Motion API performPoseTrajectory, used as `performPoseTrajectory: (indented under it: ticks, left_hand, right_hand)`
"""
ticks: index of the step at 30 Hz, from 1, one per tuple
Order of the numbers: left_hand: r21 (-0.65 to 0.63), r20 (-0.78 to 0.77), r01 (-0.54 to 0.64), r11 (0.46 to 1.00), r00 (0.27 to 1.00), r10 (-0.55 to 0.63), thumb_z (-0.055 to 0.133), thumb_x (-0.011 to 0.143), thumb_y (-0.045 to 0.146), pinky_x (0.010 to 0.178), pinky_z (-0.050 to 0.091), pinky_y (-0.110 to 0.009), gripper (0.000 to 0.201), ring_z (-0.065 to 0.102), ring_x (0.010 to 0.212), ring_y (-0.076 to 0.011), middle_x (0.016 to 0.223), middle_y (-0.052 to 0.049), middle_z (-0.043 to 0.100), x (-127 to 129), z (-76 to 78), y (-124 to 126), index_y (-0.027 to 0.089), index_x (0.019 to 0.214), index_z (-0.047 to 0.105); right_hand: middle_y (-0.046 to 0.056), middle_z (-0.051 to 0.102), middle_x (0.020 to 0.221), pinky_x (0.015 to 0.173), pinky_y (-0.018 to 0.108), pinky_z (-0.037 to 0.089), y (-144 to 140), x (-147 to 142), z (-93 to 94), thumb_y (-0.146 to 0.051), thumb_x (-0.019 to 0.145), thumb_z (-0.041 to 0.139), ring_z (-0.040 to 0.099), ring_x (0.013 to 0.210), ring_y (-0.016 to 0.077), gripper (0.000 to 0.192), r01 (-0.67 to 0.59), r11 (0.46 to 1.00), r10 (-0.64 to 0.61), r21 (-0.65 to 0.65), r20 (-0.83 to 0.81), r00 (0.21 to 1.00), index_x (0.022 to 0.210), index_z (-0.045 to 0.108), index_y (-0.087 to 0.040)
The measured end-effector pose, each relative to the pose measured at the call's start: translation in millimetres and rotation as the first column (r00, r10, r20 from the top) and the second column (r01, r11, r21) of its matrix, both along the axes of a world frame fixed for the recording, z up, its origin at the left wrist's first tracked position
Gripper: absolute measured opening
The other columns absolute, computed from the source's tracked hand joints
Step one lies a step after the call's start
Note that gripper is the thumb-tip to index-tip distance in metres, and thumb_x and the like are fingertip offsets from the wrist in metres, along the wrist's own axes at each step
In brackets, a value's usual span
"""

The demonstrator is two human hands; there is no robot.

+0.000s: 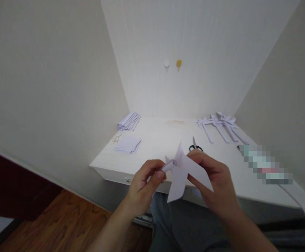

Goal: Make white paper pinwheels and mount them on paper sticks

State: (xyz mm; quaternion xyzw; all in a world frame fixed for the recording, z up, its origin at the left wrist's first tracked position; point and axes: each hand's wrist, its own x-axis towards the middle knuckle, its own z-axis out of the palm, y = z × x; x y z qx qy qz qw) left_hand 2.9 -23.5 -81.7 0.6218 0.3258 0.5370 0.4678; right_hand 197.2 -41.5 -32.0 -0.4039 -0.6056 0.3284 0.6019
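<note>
A white paper pinwheel [178, 182] is held up in front of the table's near edge, its pointed blades spread. My left hand [144, 187] is closed, thumb and fingers pinching a rolled piece of the paper at the pinwheel's left side. Whether that roll is a blade's curl or a separate tube, I cannot tell. My right hand [218, 182] grips the pinwheel from the right, its fingers partly behind a blade. Just beyond the right hand lie scissors [195, 147] with black handles, blades pointing away.
On the white table [157, 140], several paper pinwheels on sticks [217, 126] lie back right. Rolled paper sticks [130, 120], a stack of paper sheets [127, 144] and small beige pieces [116, 139] sit left. A pixelated device [265, 166] with a white cable [301, 206] lies right.
</note>
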Motion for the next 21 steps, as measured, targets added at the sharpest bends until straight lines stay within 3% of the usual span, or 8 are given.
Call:
performPoseTrajectory:
  ticks: [5, 10, 16, 21]
  left_hand:
    - [0.286, -0.060, -0.039, 0.958, 0.996, 0.059, 0.063, 0.100, 0.028, 0.081, 0.051, -0.031, 0.019, 0.066, 0.090, -0.0206, 0.098, -0.008, 0.074, -19.2, 42.2, -13.0, 0.023, 0.111, 0.077]
    - [0.553, -0.080, 0.033, 0.833, 0.997, 0.014, 0.063, 0.099, 0.019, 0.078, 0.053, -0.028, 0.025, 0.069, 0.088, -0.0182, 0.099, -0.007, 0.076, -30.1, 76.2, -15.5, 0.022, 0.121, 0.073]
    - [0.649, -0.111, 0.063, 0.758, 0.994, 0.013, 0.067, 0.098, 0.017, 0.082, 0.054, -0.029, 0.031, 0.068, 0.091, -0.0174, 0.099, -0.007, 0.075, -40.8, 88.7, -19.5, 0.024, 0.127, 0.072]
    - [0.621, -0.112, 0.109, 0.776, 0.992, -0.049, 0.064, 0.098, 0.012, 0.084, 0.054, -0.028, 0.032, 0.067, 0.096, -0.0166, 0.105, -0.007, 0.074, -41.6, 86.3, -20.1, 0.023, 0.127, 0.072]
  right_hand:
    - [0.007, 0.067, 0.077, 0.055, 0.034, 0.047, -20.6, -14.2, 30.2, -0.029, 0.085, 0.082, 0.061, 0.067, 0.0225, 0.010, 0.003, 0.968, -0.030, 0.251, 0.102, 0.994, 0.079, 0.074, -0.027]
    - [0.006, 0.068, 0.085, 0.059, 0.031, 0.049, -28.6, -23.2, 51.5, -0.014, 0.087, 0.076, 0.064, 0.075, 0.0200, 0.010, -0.021, 0.880, -0.057, 0.474, 0.150, 0.987, 0.091, 0.073, -0.023]
    - [0.006, 0.071, 0.093, 0.064, 0.030, 0.053, -41.3, -32.6, 56.3, -0.008, 0.085, 0.075, 0.068, 0.082, 0.0199, 0.022, -0.015, 0.846, -0.096, 0.532, 0.180, 0.979, 0.100, 0.073, -0.023]
    - [0.005, 0.071, 0.089, 0.060, 0.028, 0.053, -47.9, -36.3, 49.0, -0.003, 0.084, 0.073, 0.067, 0.078, 0.0173, 0.023, 0.002, 0.841, -0.119, 0.541, 0.181, 0.976, 0.098, 0.072, -0.021]
